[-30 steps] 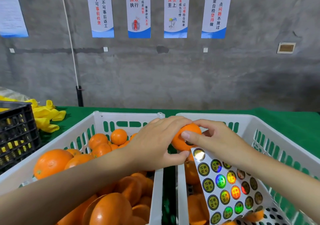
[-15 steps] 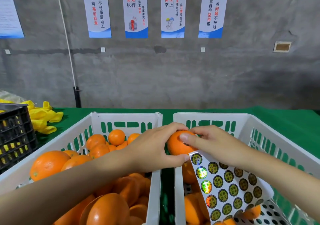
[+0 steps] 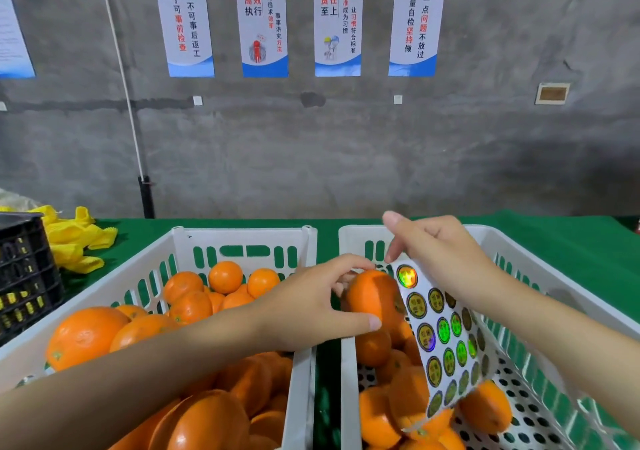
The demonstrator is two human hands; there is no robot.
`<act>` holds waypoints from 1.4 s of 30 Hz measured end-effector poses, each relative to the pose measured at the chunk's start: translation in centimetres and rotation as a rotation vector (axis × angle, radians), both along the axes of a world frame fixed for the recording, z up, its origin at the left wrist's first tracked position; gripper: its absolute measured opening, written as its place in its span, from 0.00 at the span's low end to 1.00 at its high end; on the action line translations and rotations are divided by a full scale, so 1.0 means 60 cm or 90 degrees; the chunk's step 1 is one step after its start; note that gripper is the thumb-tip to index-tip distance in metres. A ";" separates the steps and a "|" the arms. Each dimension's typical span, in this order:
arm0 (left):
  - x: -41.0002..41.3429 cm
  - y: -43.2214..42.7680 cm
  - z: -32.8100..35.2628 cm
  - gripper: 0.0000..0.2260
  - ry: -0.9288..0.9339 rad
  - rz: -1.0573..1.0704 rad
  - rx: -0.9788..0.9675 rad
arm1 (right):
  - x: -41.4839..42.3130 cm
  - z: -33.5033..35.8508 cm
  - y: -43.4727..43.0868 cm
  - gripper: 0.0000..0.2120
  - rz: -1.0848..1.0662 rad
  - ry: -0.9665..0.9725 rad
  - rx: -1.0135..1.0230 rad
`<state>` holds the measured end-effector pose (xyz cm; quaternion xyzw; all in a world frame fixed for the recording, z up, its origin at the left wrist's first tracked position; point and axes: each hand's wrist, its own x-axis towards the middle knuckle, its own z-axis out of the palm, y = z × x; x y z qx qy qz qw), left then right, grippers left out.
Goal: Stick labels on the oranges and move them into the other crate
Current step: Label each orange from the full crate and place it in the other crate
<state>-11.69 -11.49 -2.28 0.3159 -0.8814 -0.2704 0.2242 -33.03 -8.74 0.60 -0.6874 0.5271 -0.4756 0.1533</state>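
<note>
My left hand [image 3: 311,306] grips an orange [image 3: 372,297] between thumb and fingers, holding it over the near-left part of the right white crate [image 3: 519,276]. My right hand [image 3: 436,255] is lifted just above and right of that orange, index finger straight and off the fruit, while its curled lower fingers hold the sheet of round shiny labels [image 3: 443,339] that hangs down over the crate. The left white crate [image 3: 242,238] is full of oranges [image 3: 187,307]. Several oranges [image 3: 485,408] lie on the right crate's floor.
A black crate [image 3: 24,276] stands at the far left with yellow net bags [image 3: 74,238] behind it. Both white crates sit on a green cloth [image 3: 571,242]. A grey wall with posters rises behind the table.
My right index finger has lifted off the orange and the hand has risen. My left hand has carried the orange lower and slightly right, over the right crate.
</note>
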 end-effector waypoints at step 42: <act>-0.020 -0.008 0.007 0.06 0.341 0.157 0.137 | 0.039 -0.028 0.024 0.12 -0.079 0.356 -0.239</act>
